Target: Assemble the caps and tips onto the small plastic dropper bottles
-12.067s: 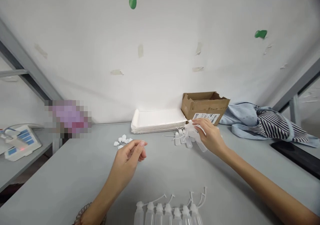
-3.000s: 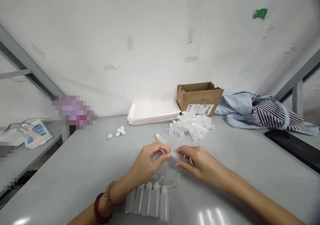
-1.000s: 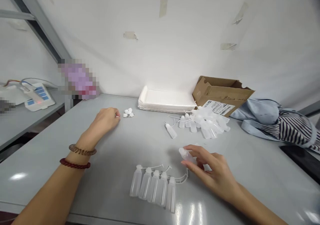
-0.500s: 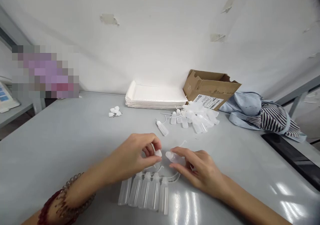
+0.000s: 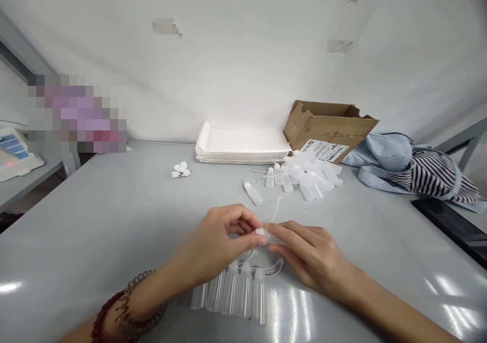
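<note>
One bottle (image 5: 273,239) above the desk (image 5: 133,226) | left hand (image 5: 222,239) pinches white cap (image 5: 259,231) at its neck | right hand (image 5: 315,251) grasps its body | probably light, soft-walled, slick; best held near the shoulder, lightly

A pale wall (image 5: 247,74) with torn bits of tape (image 5: 167,26) fills the far side of my feed, behind a smooth grey table (image 5: 114,216). I see grey metal framing (image 5: 23,42) at both sides, and light glaring in white streaks (image 5: 274,312) off the tabletop.
</note>
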`<state>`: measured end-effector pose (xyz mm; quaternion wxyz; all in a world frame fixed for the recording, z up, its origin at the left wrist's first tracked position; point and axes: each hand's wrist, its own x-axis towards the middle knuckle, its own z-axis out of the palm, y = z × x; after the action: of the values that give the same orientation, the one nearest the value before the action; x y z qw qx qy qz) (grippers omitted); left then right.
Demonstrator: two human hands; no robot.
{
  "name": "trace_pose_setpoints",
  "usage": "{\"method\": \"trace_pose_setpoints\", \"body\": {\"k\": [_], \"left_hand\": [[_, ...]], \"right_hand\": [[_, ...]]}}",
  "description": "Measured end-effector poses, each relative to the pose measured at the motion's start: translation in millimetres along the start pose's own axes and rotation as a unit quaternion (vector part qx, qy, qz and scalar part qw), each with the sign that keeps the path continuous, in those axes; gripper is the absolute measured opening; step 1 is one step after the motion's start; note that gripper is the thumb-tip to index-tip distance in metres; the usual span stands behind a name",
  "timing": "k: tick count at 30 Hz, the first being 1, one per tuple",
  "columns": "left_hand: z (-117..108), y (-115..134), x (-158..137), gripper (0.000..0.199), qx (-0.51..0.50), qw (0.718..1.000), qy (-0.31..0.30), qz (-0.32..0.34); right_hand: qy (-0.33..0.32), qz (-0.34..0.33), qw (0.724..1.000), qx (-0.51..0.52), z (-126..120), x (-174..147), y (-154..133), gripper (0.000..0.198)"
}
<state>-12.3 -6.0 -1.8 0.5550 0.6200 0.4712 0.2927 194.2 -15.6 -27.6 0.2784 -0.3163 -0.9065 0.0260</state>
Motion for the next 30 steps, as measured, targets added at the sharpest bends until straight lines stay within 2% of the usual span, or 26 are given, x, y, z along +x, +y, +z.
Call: {"method": "trace_pose_setpoints", "body": {"k": [3, 5, 7, 10, 13, 15, 17, 19, 21, 23, 26, 28, 30], "left_hand": [[1.6, -1.1, -1.1, 0.005, 0.060, 0.995, 0.000, 0.075], [0.8, -2.2, -2.9, 0.003, 0.128, 0.980, -0.014, 0.155], [-0.4, -3.6, -5.4, 0.007, 0.190, 0.957, -0.034, 0.217], [-1.5, -6.6, -8.8, 0.014, 0.250, 0.928, -0.055, 0.271], [-1.3, -9.7, -9.9, 0.018, 0.275, 0.906, -0.056, 0.317], [-0.5, -10.6, -9.2, 0.016, 0.262, 0.907, -0.043, 0.327], [0.6, -9.6, -7.8, 0.016, 0.235, 0.925, -0.018, 0.298], [2.3, -6.6, -6.4, 0.023, 0.190, 0.953, 0.009, 0.235], [4.3, -2.2, -5.4, 0.033, 0.124, 0.979, 0.032, 0.160], [6.4, 2.2, -5.0, 0.033, 0.059, 0.995, 0.037, 0.077], [8.6, 5.9, -4.5, 0.027, 0.010, 1.000, -0.001, -0.013], [8.7, 5.9, -3.8, 0.027, 0.002, 0.999, -0.029, -0.018], [7.9, 4.7, -3.1, 0.016, 0.017, 0.999, -0.025, 0.035]], "right_hand": [[-0.019, 0.017, 0.998, 0.054, -0.9, -0.1, -1.6, 0.024], [-0.048, 0.075, 0.984, 0.157, -3.3, 1.1, -4.8, 0.024], [-0.083, 0.166, 0.942, 0.280, -6.5, 3.7, -8.4, 0.024], [-0.128, 0.278, 0.849, 0.431, -9.3, 9.1, -10.6, 0.033], [-0.152, 0.334, 0.768, 0.526, -8.8, 13.1, -8.7, 0.039], [-0.150, 0.349, 0.744, 0.549, -8.3, 13.8, -7.4, 0.039], [-0.137, 0.352, 0.748, 0.545, -8.3, 13.3, -7.1, 0.038], [-0.114, 0.347, 0.770, 0.522, -8.2, 11.8, -7.8, 0.035], [-0.086, 0.336, 0.802, 0.487, -7.6, 9.8, -9.0, 0.032], [-0.061, 0.311, 0.840, 0.441, -6.7, 7.7, -10.1, 0.029], [-0.042, 0.252, 0.898, 0.357, -5.5, 4.9, -11.3, 0.024], [-0.037, 0.221, 0.921, 0.319, -5.0, 3.7, -11.9, 0.021], [-0.037, 0.224, 0.923, 0.311, -4.7, 3.3, -12.4, 0.018]]}}
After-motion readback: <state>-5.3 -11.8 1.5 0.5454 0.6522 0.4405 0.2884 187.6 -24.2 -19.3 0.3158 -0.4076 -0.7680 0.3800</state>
